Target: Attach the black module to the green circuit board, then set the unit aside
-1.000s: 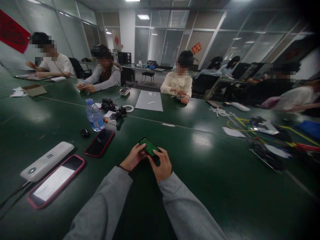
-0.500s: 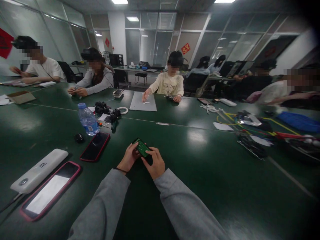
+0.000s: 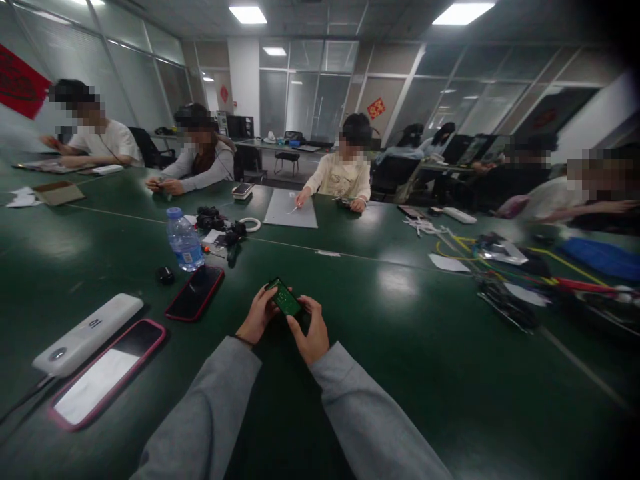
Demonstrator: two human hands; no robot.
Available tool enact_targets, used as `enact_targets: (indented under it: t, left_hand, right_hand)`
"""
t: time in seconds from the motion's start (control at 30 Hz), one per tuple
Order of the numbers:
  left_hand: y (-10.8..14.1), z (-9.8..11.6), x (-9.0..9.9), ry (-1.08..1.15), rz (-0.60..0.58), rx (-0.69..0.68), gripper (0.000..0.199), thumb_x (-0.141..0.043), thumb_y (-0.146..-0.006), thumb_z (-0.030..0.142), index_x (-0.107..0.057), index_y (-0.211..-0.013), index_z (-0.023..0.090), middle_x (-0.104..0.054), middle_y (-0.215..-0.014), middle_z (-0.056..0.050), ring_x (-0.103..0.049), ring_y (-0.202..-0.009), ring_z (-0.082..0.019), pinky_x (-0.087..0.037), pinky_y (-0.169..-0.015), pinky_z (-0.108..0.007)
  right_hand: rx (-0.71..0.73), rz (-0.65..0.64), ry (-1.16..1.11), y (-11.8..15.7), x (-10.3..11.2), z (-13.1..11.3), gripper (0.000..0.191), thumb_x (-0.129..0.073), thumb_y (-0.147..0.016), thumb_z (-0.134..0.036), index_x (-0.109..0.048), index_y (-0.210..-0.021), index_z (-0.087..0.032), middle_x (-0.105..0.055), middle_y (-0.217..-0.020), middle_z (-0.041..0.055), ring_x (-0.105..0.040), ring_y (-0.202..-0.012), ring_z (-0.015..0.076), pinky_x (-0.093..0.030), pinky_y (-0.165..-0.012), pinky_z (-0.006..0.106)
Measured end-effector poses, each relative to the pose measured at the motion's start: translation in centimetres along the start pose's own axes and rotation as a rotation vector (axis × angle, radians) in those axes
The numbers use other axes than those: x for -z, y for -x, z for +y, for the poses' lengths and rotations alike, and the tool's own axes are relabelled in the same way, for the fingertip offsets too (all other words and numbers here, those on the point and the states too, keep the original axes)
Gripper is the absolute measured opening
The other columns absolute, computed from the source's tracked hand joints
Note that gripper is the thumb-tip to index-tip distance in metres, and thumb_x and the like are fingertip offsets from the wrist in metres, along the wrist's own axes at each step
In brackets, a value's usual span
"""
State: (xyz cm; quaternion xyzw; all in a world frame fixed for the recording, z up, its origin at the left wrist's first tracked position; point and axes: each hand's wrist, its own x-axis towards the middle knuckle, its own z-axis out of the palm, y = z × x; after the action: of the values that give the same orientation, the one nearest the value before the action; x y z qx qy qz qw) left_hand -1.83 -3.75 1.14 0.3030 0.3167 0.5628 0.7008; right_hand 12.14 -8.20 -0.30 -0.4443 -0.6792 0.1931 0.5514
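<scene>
A small green circuit board with a dark edge [image 3: 286,300] is held tilted above the green table [image 3: 400,373]. My left hand [image 3: 259,316] grips its left end, the thumb lying on its face. At the board's right end is my right hand [image 3: 311,328], its fingers at the edge and its thumb raised just below the board. The fingertips behind the board are hidden. Left of my hands lies a dark phone with a red edge [image 3: 195,293].
A water bottle [image 3: 184,241], a white power bank [image 3: 89,333] and a pink-cased phone [image 3: 109,375] are on the left. Black parts [image 3: 233,233] lie beyond. Cables and tools [image 3: 507,303] cover the right side. Several people sit around the table.
My right thumb has moved off the board's face to below its lower edge. The camera view has shifted slightly, so the room appears lower. The board remains in my left hand.
</scene>
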Motion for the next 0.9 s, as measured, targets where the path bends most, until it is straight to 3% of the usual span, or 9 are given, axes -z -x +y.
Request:
enact_targets:
  t: [0.17,0.33,0.43,0.57,0.73,0.9]
  left_hand:
    - [0.3,0.2,-0.2,0.051,-0.060,0.003,0.041,-0.060,-0.078,0.032,-0.053,-0.115,0.016,-0.064,-0.108,-0.013,-0.062,-0.096,-0.024,-0.046,-0.086,-0.039]
    - [0.4,0.2,-0.4,0.089,-0.085,0.026,0.039,-0.061,-0.078,0.028,-0.053,-0.114,0.018,-0.064,-0.108,-0.011,-0.061,-0.097,-0.022,-0.046,-0.084,-0.035]
    - [0.2,-0.1,-0.6,0.123,-0.027,0.042,0.036,-0.061,-0.078,0.028,-0.054,-0.112,0.020,-0.063,-0.109,-0.008,-0.061,-0.094,-0.019,-0.047,-0.080,-0.030]
    - [0.2,-0.5,-1.0,0.200,-0.044,0.125,0.028,-0.056,-0.082,0.032,-0.058,-0.106,0.019,-0.063,-0.106,-0.006,-0.061,-0.092,-0.016,-0.047,-0.081,-0.028]
    - [0.3,-0.4,-1.0,0.307,-0.087,0.181,0.037,-0.047,-0.086,0.042,-0.059,-0.110,0.016,-0.064,-0.102,-0.009,-0.059,-0.098,-0.018,-0.044,-0.092,-0.032]
    - [0.3,0.0,0.1,0.337,-0.066,0.195,0.055,-0.046,-0.082,0.055,-0.058,-0.114,0.011,-0.066,-0.101,-0.011,-0.060,-0.099,-0.022,-0.044,-0.092,-0.034]
  right_hand:
    - [-0.300,-0.022,-0.394,-0.2,-0.5,0.7,0.049,-0.058,-0.082,-0.046,-0.042,-0.118,-0.016,-0.056,-0.109,0.0118,-0.057,-0.100,0.0223,-0.050,-0.086,0.039]
    - [-0.425,-0.096,-0.496,-0.6,-0.9,1.2,0.049,-0.064,-0.077,-0.046,-0.052,-0.114,-0.016,-0.055,-0.117,0.0108,-0.053,-0.108,0.0247,-0.046,-0.093,0.042]
    - [-0.358,0.026,-0.327,-0.9,-1.2,1.4,0.050,-0.062,-0.078,-0.042,-0.050,-0.117,-0.014,-0.055,-0.115,0.0117,-0.053,-0.107,0.0238,-0.044,-0.095,0.041]
    - [-0.170,0.133,0.135,-1.3,-1.5,1.4,0.052,-0.057,-0.080,-0.030,-0.043,-0.127,-0.015,-0.051,-0.121,0.0113,-0.050,-0.111,0.0241,-0.042,-0.096,0.042]
    - [0.120,-0.094,0.411,-1.2,-1.8,0.0,0.057,-0.050,-0.076,-0.012,-0.039,-0.132,-0.014,-0.041,-0.129,0.0126,-0.037,-0.121,0.0259,-0.035,-0.102,0.046]
    - [0.207,-0.234,0.402,-0.5,-2.0,-2.1,0.066,-0.056,-0.074,-0.015,-0.033,-0.136,-0.018,-0.024,-0.139,0.0121,-0.027,-0.128,0.0274,-0.031,-0.104,0.048]
